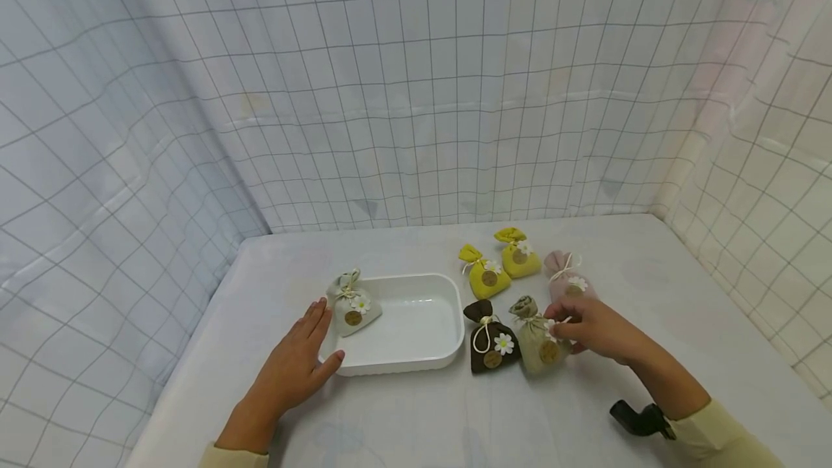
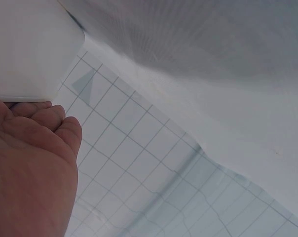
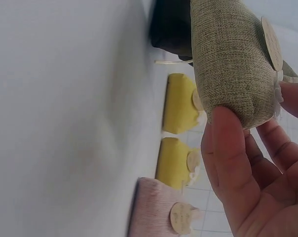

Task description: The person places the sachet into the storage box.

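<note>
From the head view the whole table (image 1: 416, 410) shows: a white tray (image 1: 416, 323) with a beige sachet (image 1: 353, 307) propped at its far left corner, and to its right a cluster of sachets — two yellow ones, a nearer (image 1: 485, 274) and a farther (image 1: 518, 254), a pink one (image 1: 564, 273), a brown one (image 1: 489, 341) and an olive one (image 1: 536, 338). The left hand (image 1: 295, 363) lies flat with straight fingers against the tray's near left corner, holding nothing; its fingertips reach near the beige sachet, though contact cannot be made out. The right hand (image 1: 594, 329) is at the olive sachet's right side.

The right wrist view alone shows the grip: the thumb (image 3: 228, 148) presses the olive sachet's (image 3: 233, 64) cloth body while another finger (image 3: 293, 98) meets it at the flower and round tag, so the sachet is pinched between them. Behind it lie the brown sachet (image 3: 169, 27), the two yellow ones (image 3: 177, 103) (image 3: 172, 160) and the pink one (image 3: 156, 210).

The left wrist view gives only the palm (image 2: 25, 173), the tray's wall (image 2: 30, 49) beside the fingers, and checked cloth (image 2: 139, 163).
</note>
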`<state>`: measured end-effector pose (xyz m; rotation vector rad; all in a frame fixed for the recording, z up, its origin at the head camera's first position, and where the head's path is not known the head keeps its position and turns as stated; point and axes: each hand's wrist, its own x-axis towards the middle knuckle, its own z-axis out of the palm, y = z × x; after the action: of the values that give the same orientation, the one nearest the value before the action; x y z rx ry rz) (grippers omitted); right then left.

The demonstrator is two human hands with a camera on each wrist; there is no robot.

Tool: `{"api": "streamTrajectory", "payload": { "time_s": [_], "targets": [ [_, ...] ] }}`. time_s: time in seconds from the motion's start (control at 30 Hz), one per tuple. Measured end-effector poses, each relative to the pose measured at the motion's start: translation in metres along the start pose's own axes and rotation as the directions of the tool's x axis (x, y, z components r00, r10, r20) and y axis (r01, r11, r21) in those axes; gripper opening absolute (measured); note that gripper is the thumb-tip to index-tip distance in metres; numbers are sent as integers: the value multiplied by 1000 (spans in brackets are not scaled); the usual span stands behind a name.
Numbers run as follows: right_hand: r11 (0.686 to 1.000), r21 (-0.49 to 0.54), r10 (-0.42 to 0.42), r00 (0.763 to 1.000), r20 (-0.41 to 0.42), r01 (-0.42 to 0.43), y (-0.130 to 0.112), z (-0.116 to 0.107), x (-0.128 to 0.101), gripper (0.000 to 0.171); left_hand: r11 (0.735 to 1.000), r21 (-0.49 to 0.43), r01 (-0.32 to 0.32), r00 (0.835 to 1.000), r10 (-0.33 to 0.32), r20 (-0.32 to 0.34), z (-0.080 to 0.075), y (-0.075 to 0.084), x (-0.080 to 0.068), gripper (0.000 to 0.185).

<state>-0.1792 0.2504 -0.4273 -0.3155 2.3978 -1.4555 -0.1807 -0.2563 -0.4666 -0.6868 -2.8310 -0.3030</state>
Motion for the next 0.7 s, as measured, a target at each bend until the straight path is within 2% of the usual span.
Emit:
{"api": "streamTrajectory", "payload": {
  "time_s": [0.1, 0.33, 0.7],
  "targets": [
    [1000, -9, -12, 1000, -9, 12, -5, -2, 3, 28, 1000, 1, -1, 1000, 1, -1, 0, 0, 0, 77],
    [998, -46, -40, 999, -34, 39, -15, -4, 11, 22, 1000, -6, 2, 1000, -2, 3, 0, 0, 0, 79],
    [998, -48, -52, 996, -69, 49, -34, -1, 24, 31, 1000, -6, -2, 1000, 2, 1, 0, 0, 0, 78]
  ]
}}
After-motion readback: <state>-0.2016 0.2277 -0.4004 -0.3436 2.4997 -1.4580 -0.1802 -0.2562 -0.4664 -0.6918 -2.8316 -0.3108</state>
